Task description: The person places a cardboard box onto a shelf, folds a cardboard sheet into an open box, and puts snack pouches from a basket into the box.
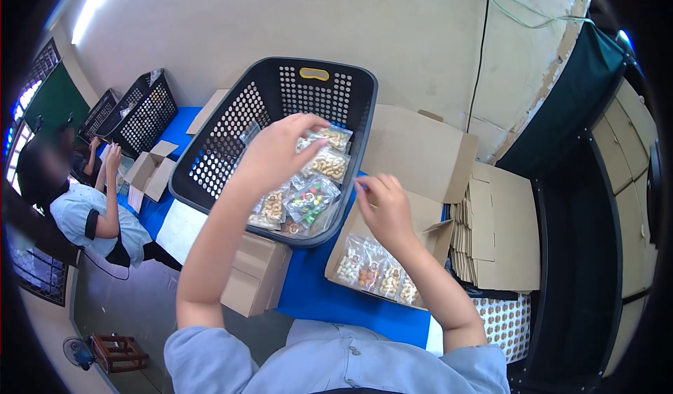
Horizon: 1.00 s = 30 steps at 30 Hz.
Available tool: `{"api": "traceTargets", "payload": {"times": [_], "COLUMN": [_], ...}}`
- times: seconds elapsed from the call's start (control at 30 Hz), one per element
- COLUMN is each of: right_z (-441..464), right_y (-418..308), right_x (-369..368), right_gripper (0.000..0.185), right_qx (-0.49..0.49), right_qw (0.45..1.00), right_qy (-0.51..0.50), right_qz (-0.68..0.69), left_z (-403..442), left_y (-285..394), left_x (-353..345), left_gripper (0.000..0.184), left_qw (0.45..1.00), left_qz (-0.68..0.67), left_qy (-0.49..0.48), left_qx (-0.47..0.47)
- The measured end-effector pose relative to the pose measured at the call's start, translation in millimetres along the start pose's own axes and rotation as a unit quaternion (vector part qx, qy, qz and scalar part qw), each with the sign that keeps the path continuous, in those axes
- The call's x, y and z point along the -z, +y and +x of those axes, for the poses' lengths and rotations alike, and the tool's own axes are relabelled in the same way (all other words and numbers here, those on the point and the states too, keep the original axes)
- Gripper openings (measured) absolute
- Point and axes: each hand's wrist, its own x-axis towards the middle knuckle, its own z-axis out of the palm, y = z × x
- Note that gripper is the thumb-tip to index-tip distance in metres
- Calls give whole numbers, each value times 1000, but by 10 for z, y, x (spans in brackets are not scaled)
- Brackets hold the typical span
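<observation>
My left hand (284,148) is over the packets inside a large black plastic basket (245,110), thumb and fingers apart. Beneath and beside it lie clear packets of pale cashew-like pieces (329,164) and a packet of colourful sweets (312,198). My right hand (385,208) hovers above an open cardboard box (420,215), close to the basket's right rim. Its fingers are loosely bent and apart, with nothing visible in them. Along the near side of that box stands a row of clear packets (370,271) with white, orange and cream contents.
Flattened cartons (505,226) are stacked right of the box. A closed carton (256,271) sits below the basket's near side. Farther left, a co-worker (94,212) stands by a small open box (151,173) and another black basket (144,113). A blue cloth (315,282) covers the table.
</observation>
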Motion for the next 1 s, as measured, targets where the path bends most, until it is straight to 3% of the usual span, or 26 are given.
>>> {"api": "traceTargets", "payload": {"times": [0.1, 0.13, 0.17, 0.23, 0.3, 0.33, 0.37, 0.4, 0.47, 0.6, 0.7, 0.77, 0.83, 0.93, 0.97, 1.0], "right_z": [438, 520, 565, 624, 417, 443, 478, 483, 453, 430, 450, 454, 446, 468, 466, 466], "right_y": [-116, -134, -116, 105, 484, 438, 386, 396, 447, 427, 402, 380, 358, 334, 335, 333], "right_x": [-345, -479, -650, -1051, -1410, -1372, -1333, -1340, -1352, -1343, -1293, -1285, -1277, -1267, -1254, -1244], "right_gripper": [10, 10, 10, 14, 19, 20, 22, 22, 24, 25, 30, 29, 28, 27, 27, 28], "right_qx": [86, 123, 126, 118, 63, -6, -76, -72, -43, -73, -58, -61, -63, -58, -58, -60], "right_qw": [996, 990, 990, 984, 966, 907, 815, 813, 863, 835, 832, 837, 837, 856, 860, 864], "right_qy": [-26, -54, -53, -136, -225, -378, -519, -521, -472, -496, -505, -498, -503, -483, -477, -470], "right_qz": [24, 38, 40, 16, -115, -185, -248, -249, -176, -226, -222, -218, -206, -178, -174, -170], "left_z": [128, 119, 97, 28, -74, -52, -35, -44, -29, 70, 22, -218, -570, -851, -524, -526], "left_y": [-885, -1240, -1582, -2101, -2594, -2712, -2816, -2922, -3188, -3416, -3227, -3157, -3073, -3186, -2747, -2857], "left_x": [-168, -262, -354, -513, -581, -596, -609, -632, -657, -873, -1122, -1371, -1413, -1658, -1223, -1315], "left_gripper": [33, 36, 38, 41, 47, 47, 50, 53, 57, 68, 109, 137, 150, 154, 157, 157], "left_qw": [981, 974, 961, 903, 841, 841, 783, 716, 721, 736, 757, 782, 704, 690, 684, 680], "left_qz": [6, 70, 134, 268, 338, 339, 366, 385, 386, 395, 335, 282, 174, 283, 95, 97], "left_qy": [-156, -191, -225, -287, -369, -365, -442, -517, -519, -510, -527, -495, -580, -588, -604, -606], "left_qx": [113, 102, 91, 171, 208, 210, 240, 269, 247, 204, 191, 254, 371, 315, 398, 401]}}
